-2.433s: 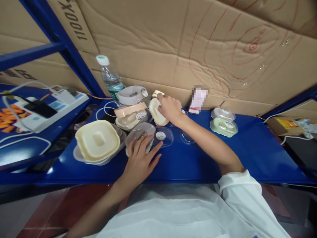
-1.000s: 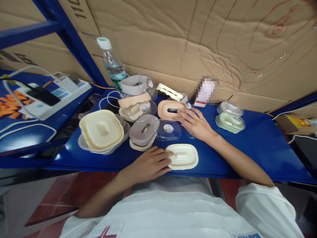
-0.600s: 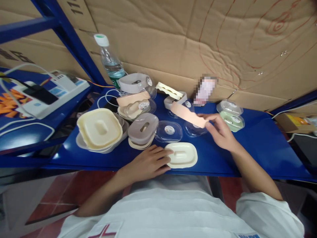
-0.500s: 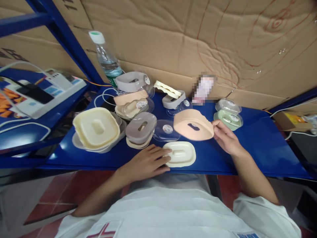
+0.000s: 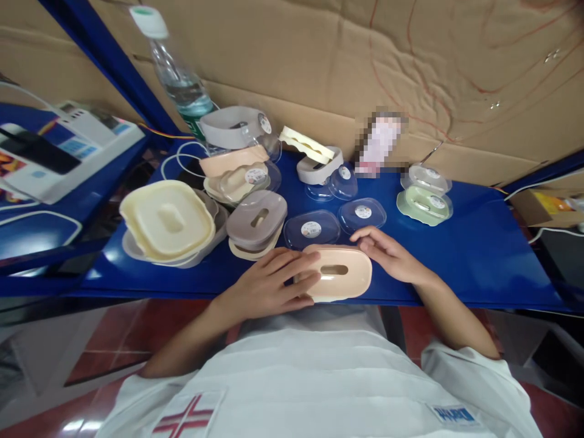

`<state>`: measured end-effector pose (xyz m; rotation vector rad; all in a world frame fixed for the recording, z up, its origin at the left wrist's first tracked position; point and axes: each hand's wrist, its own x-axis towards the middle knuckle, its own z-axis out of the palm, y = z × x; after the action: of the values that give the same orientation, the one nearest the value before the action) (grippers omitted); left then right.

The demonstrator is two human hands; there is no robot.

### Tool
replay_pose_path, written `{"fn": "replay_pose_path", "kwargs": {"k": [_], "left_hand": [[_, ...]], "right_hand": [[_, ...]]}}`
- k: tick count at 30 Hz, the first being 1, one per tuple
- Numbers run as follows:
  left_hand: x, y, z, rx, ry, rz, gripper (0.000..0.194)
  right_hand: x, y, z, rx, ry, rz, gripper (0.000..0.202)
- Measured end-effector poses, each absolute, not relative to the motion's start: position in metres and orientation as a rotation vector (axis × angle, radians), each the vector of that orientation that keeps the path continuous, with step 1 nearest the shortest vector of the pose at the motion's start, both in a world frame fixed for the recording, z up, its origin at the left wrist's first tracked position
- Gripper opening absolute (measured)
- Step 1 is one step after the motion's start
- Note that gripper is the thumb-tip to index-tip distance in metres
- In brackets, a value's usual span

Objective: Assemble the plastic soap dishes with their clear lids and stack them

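A peach oval plastic tray [image 5: 347, 285] with a slot in its middle lies near the table's front edge, over a cream oval base whose thin edge shows beneath it. Across the tray's left end rests my left hand [image 5: 274, 283], fingers stretched and apart. My right hand [image 5: 390, 254] has its thumb and fingers at the tray's far right corner, pinching the rim. Just beyond are two clear oval lids, a left lid [image 5: 298, 226] and a right lid [image 5: 375, 213], each with a round label.
A grey slotted tray [image 5: 244, 220] and a large cream tray [image 5: 150, 228] lie to the left. Peach, grey and clear pieces, a bottle [image 5: 182, 91] and a blurred upright card [image 5: 378, 143] stand behind. A green lidded dish [image 5: 422, 210] sits at the right of the blue table [image 5: 483, 243].
My right hand has brought the peach tray down and left onto the cream base. The left hand now lies on the tray's end. The view has shifted slightly, showing the right clear lid.
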<state>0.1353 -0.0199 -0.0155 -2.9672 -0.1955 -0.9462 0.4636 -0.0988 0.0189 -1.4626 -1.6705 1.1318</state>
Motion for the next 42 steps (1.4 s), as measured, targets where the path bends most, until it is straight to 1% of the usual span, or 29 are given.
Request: {"fn": "replay_pose_path", "kwargs": {"k": [2,6,9,11,13,16,18,20,22,26,28,30,33,35,37,40,42], "left_hand": [[0.136,-0.02,-0.015,-3.011,-0.177,-0.892,0.041],[0.136,-0.02,-0.014,-3.076,-0.154,-0.82,0.049],[0.136,-0.021,-0.013,-3.09,-0.141,-0.834,0.043],[0.136,-0.021,-0.013,-3.069,-0.107,-0.867,0.037],[0.137,-0.02,-0.013,-3.044,-0.085,-0.886,0.032],[0.137,-0.02,-0.015,-3.064,-0.105,-0.841,0.027],[0.138,-0.019,-0.016,-3.103,-0.124,-0.811,0.03],[0.138,-0.018,-0.017,-3.135,-0.127,-0.819,0.037],[0.138,-0.017,-0.016,-3.15,-0.125,-0.839,0.039],[0.139,-0.018,-0.015,-3.156,-0.135,-0.836,0.023],[0.139,-0.018,-0.015,-3.168,-0.144,-0.82,0.022],[0.139,-0.018,-0.016,-3.185,-0.162,-0.821,0.025],[0.138,-0.016,-0.018,-3.22,-0.227,-0.825,0.034],[0.138,-0.015,-0.019,-3.234,-0.257,-0.813,0.036],[0.138,-0.015,-0.019,-3.236,-0.247,-0.796,0.035],[0.137,-0.014,-0.017,-3.244,-0.212,-0.805,0.033],[0.137,-0.014,-0.016,-3.257,-0.196,-0.833,0.032]], "right_hand": [[0.462,-0.1,0.019,-1.514,-1.813,0.896,0.032],[0.46,-0.099,0.017,-1.461,-2.063,0.653,0.031],[0.461,-0.098,0.016,-1.435,-2.166,0.493,0.03],[0.462,-0.098,0.016,-1.389,-2.195,0.476,0.031],[0.462,-0.099,0.016,-1.304,-2.25,0.526,0.036],[0.458,-0.1,0.013,-1.202,-2.391,0.59,0.057],[0.455,-0.099,0.009,-1.189,-2.434,0.578,0.064],[0.453,-0.099,0.005,-1.192,-2.434,0.547,0.064],[0.453,-0.099,0.003,-1.2,-2.43,0.515,0.063],[0.452,-0.101,0.003,-1.143,-2.47,0.429,0.065],[0.447,-0.102,0.001,-1.067,-2.516,0.334,0.07],[0.438,-0.103,-0.002,-0.979,-2.575,0.245,0.072],[0.426,-0.103,-0.009,-0.889,-2.617,0.17,0.062],[0.423,-0.102,-0.012,-0.888,-2.623,0.158,0.056],[0.424,-0.101,-0.014,-0.9,-2.654,0.176,0.055],[0.432,-0.098,-0.015,-0.944,-2.66,0.213,0.061],[0.437,-0.094,-0.014,-1.061,-2.557,0.214,0.058]]}}
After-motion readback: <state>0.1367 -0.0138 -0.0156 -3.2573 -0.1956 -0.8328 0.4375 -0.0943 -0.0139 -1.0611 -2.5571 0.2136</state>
